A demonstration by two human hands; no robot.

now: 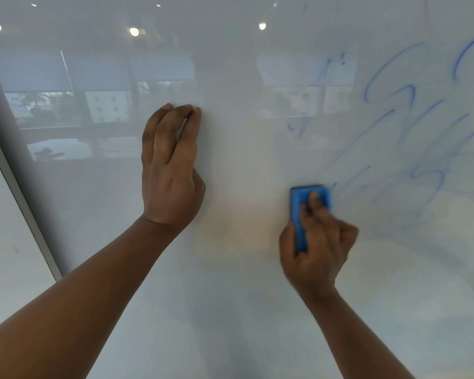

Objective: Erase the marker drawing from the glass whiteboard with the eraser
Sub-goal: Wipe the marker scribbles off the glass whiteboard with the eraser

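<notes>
While gripped, blue eraser [309, 214] (blurred), streaky marker drawing [411, 127]

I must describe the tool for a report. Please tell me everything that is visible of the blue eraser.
The eraser is a bright blue rectangular block with a dark upper edge; it looks like foam or plastic. It stands roughly upright, its long side vertical, flat against the whiteboard. The right hand grips it from below, fingers across its face and covering its lower part. It sits just left of the smeared blue marker strokes. Its outline is slightly blurred.
</notes>
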